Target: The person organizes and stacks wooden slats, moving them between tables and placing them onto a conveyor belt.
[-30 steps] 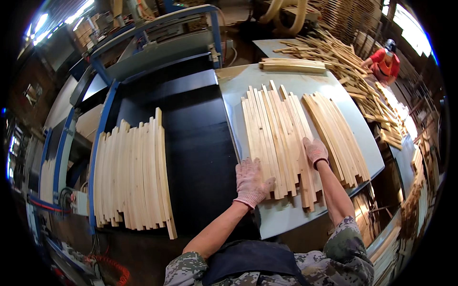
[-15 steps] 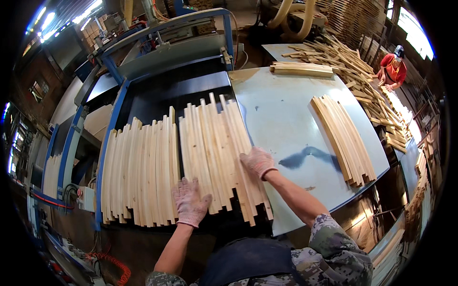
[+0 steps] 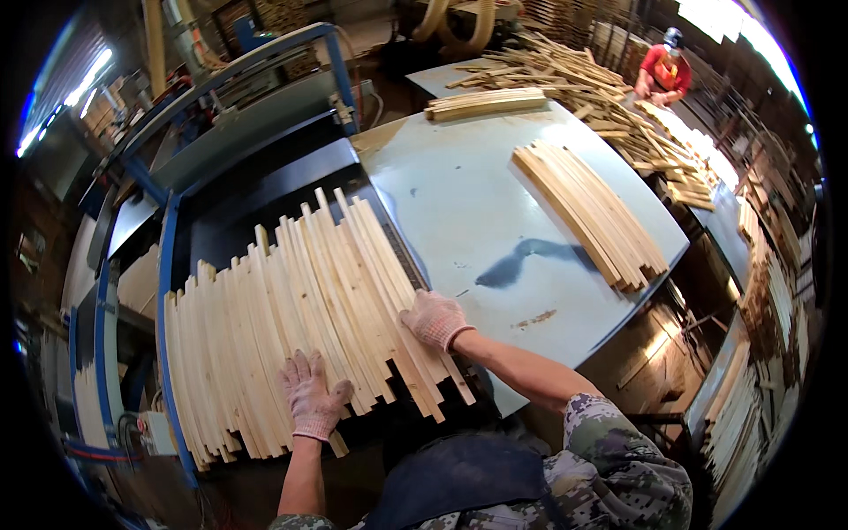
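Observation:
A wide row of pale curved wooden slats (image 3: 291, 309) lies side by side on the black belt (image 3: 256, 199) of a blue-framed machine. My left hand (image 3: 311, 395), in a knit glove, rests flat with spread fingers on the near ends of the middle slats. My right hand (image 3: 435, 318), also gloved, presses against the right edge of the row, where the slats meet the light grey table (image 3: 459, 203). Neither hand grips a slat.
A second bundle of slats (image 3: 590, 212) lies on the table's right side and a short stack (image 3: 486, 102) at its far edge. Beyond is a long heap of loose slats (image 3: 601, 97) and a person in red (image 3: 664, 71). More slats are stacked at the right (image 3: 777, 300).
The bundle under my hands has slid left off the grey table onto the black belt and joined the row there. Both hands moved left with it.

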{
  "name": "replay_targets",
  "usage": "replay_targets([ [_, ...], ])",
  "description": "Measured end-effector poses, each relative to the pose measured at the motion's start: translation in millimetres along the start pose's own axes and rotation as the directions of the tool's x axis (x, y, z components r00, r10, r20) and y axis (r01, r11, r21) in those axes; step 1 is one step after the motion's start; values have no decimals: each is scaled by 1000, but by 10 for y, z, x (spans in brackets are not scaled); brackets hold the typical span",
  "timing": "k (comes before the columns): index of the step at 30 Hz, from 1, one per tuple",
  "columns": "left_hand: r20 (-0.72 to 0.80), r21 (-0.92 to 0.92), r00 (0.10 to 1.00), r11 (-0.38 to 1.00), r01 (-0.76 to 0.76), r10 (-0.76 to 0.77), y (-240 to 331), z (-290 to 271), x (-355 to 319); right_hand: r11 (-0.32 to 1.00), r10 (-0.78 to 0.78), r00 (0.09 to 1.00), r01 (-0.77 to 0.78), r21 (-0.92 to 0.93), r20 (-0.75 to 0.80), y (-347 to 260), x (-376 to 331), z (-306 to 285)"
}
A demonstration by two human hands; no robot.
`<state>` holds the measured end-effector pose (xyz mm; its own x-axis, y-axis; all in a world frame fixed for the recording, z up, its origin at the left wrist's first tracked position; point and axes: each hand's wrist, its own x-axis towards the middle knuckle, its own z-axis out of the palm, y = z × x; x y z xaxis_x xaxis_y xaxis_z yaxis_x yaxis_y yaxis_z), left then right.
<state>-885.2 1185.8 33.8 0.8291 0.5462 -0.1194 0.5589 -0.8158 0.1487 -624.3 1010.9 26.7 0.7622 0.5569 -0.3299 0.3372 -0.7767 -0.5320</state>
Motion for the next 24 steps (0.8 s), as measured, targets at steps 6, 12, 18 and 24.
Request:
replay_targets([
  [6,2,-3,998,998,-65,65,-168,58,29,979,-181,979,170,112,94,320,-134,-128],
  [12,-41,-2,999,1000,-10,10,-18,25,-53,940,-301,709,108,-324,-638,1682,345,-678],
  [18,-194,-26,981,1000,-2,-3,-162,180,-115,803,118,826,-406,-437,-551,2793,384,-1715],
  [24,-189,-90,981,996,19,-36,-73,85,-76,768,-18,813,-361,-528,-582,3093,362,-1666],
])
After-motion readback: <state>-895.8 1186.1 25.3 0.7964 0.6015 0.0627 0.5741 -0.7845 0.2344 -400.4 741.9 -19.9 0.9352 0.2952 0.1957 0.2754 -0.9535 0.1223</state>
